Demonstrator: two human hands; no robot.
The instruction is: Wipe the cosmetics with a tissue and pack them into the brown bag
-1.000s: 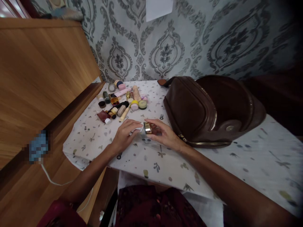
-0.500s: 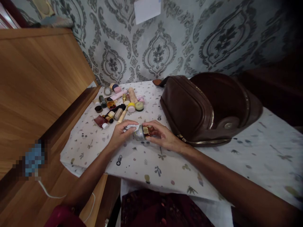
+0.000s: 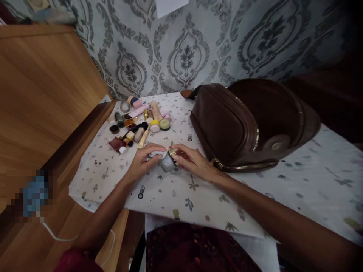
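Between my two hands is a clear glass jar [image 3: 168,163] with a gold lid [image 3: 172,154], tilted just above the table. My right hand [image 3: 194,161] has its fingers closed around the lid end. In my left hand [image 3: 144,158] a crumpled white wipe [image 3: 155,153] is pinched, pressed against the jar's other end. Beyond my hands lie several small cosmetics, among them a cream tube [image 3: 144,138], a green-lidded jar [image 3: 165,124] and a dark red bottle [image 3: 117,144].
A brown leather bag [image 3: 227,128], unzipped, stands to the right near my right forearm. The patterned white cloth [image 3: 176,200] covers the table. Patterned wallpaper rises behind, and a wooden cabinet [image 3: 48,87] borders the left side. A white cable [image 3: 56,238] hangs at lower left.
The jar has turned in my hands, its lid now tilted more upward and its side facing me. Both hands stay on it. My view has shifted slightly.
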